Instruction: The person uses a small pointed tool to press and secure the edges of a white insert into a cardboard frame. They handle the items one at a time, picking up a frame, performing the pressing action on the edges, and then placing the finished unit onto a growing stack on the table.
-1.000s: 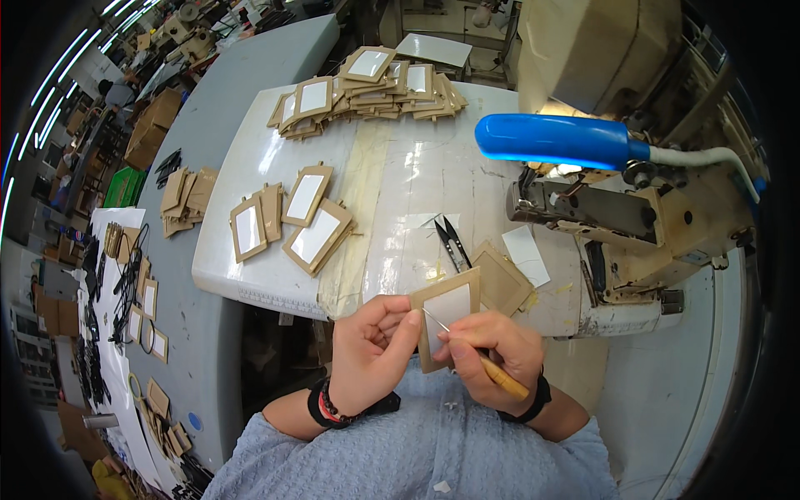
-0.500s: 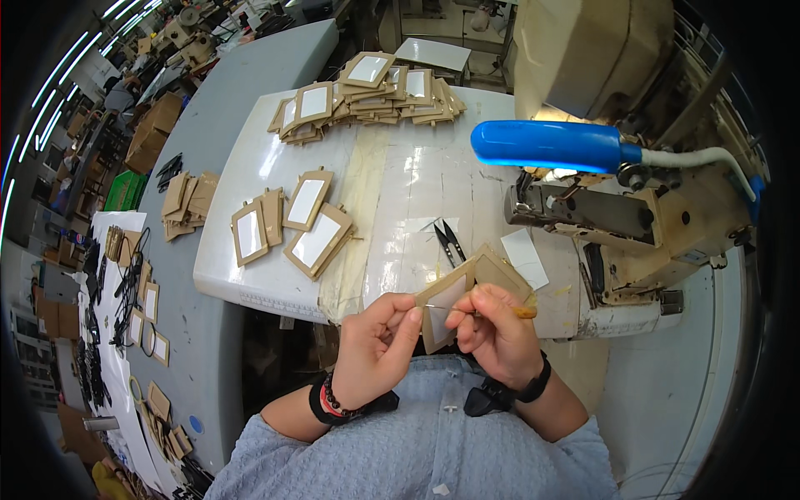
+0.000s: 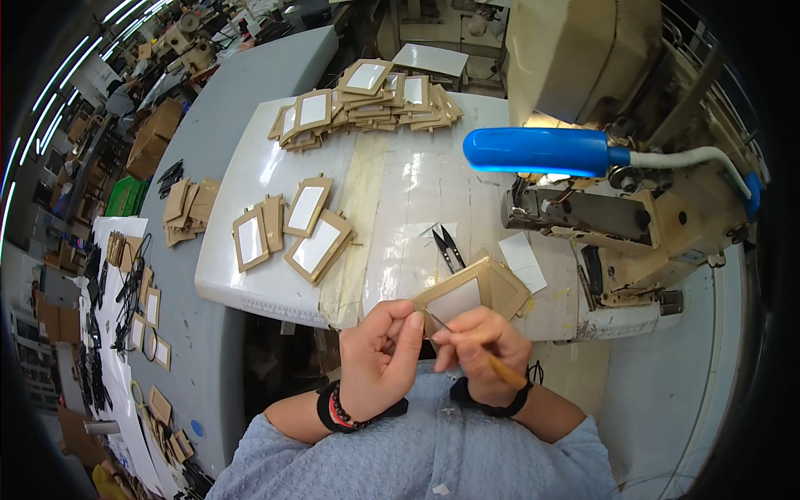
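My left hand [image 3: 385, 354] pinches the near left corner of a tan card holder [image 3: 427, 293] with a pale window, between thumb and fingers. In my right hand [image 3: 486, 346] is an awl [image 3: 507, 373] with a wooden handle; its thin metal tip points left at the holder's edge, close to my left fingertips. Whether the tip has gone into the edge is too small to tell. Behind the window part spreads a second tan panel [image 3: 507, 293], resting over the table. Black thread snips [image 3: 448, 248] lie just beyond the holder.
A sewing machine [image 3: 583, 215] stands at the right, with a blue-covered handle [image 3: 533, 152] jutting leftward. A white card [image 3: 522, 262] lies beside it. Several card holders [image 3: 308, 207] lie left on the white table [image 3: 400, 183]; a larger pile [image 3: 383, 104] sits at the back.
My right hand has lowered and turned, so the awl's handle now slants down toward me instead of pointing right. The holder has tilted flatter, showing more of its tan panel.
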Available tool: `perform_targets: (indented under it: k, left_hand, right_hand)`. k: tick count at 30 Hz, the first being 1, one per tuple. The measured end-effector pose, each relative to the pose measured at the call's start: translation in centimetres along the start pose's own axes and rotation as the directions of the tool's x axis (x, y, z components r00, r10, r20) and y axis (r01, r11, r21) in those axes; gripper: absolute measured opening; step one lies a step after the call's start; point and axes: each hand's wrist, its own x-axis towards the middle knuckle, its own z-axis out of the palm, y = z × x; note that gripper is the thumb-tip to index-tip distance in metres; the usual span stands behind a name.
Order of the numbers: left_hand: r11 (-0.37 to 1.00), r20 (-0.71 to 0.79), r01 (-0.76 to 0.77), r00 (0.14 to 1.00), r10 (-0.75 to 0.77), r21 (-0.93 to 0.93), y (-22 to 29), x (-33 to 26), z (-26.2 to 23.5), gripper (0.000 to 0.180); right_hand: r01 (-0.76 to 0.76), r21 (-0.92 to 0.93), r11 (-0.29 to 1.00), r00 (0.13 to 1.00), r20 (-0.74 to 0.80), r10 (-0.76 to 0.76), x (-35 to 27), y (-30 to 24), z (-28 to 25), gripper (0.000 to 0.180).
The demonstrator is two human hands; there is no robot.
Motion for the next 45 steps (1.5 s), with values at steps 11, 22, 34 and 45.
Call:
perform_targets:
  k: [11, 22, 34, 45]
  left_hand:
    - [0.965, 0.195, -0.067, 0.981, 0.017, 0.253, 0.7, 0.2, -1.1, 0.014]
    - [0.972, 0.161, 0.173, 0.976, -0.147, -0.157, 0.5, 0.2, -0.7, 0.015]
    - [0.862, 0.188, 0.407, 0.912, -0.365, -0.301, 0.9, 1.4, -1.0, 0.022]
    - [0.862, 0.188, 0.409, 0.911, -0.367, -0.3, 1.0, 1.0, -1.2, 0.022]
  right_hand:
    - [-0.58, 0.507, 0.638, 0.784, 0.136, 0.605, 2.4, -0.8, -3.8, 0.022]
    - [0.461, -0.424, 0.78, 0.887, 0.243, -0.392, 0.2, 1.6, -0.8, 0.015]
    - [-0.136, 0.021, 0.991, 0.991, 0.016, 0.135, 0.2, -3.0, -0.2, 0.011]
    - [-0.076, -0.088, 0.993, 0.997, 0.019, 0.078, 0.2, -2.6, 0.2, 0.01]
